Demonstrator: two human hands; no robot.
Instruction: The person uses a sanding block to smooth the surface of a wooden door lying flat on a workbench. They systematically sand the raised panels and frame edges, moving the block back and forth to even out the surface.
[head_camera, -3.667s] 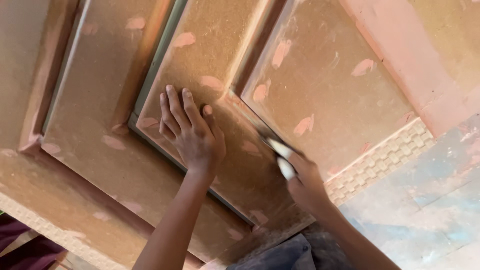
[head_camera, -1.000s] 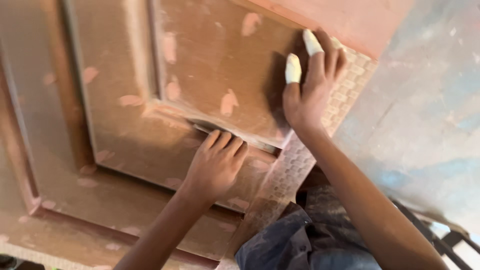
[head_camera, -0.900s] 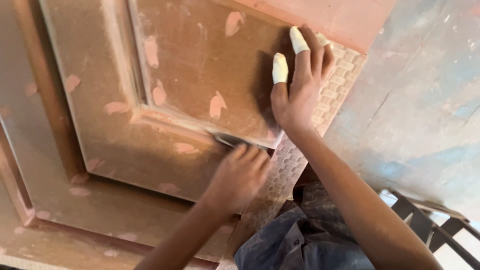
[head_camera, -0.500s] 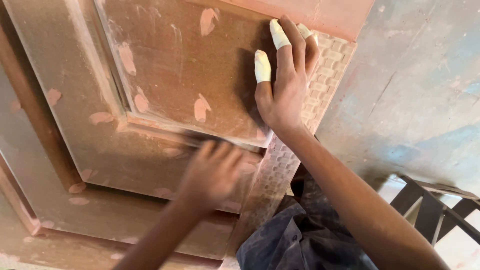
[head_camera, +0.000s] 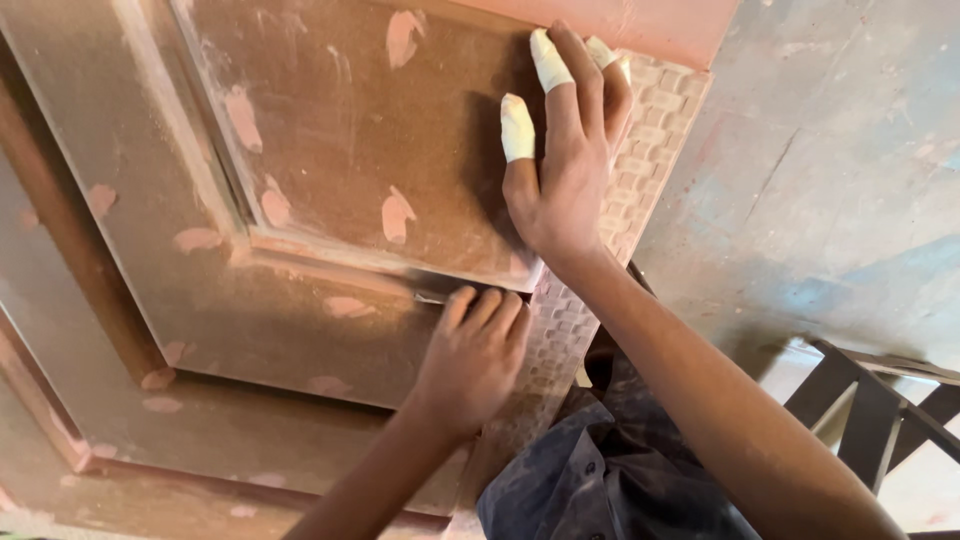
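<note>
A brown wooden door (head_camera: 200, 330) with raised panels lies flat under me, dotted with pale pink filler patches. My left hand (head_camera: 470, 355) has its fingers curled against the groove below the raised panel (head_camera: 350, 150). It presses a thin grey strip (head_camera: 430, 297) that pokes out past the fingertips; what kind of strip it is I cannot tell. My right hand (head_camera: 565, 165) lies flat on the panel's right corner and holds nothing. White tape wraps several of its fingertips.
A carved basket-weave border (head_camera: 640, 190) runs along the door's right edge. Beyond it is a grey, stained concrete floor (head_camera: 830, 170). A dark metal frame (head_camera: 880, 410) stands at the lower right. My dark clothing (head_camera: 600, 480) shows below the hands.
My left hand has slid along the groove toward the panel's corner, blurred half a second ago and still now. The right hand has stayed flat on the panel while the view shifted.
</note>
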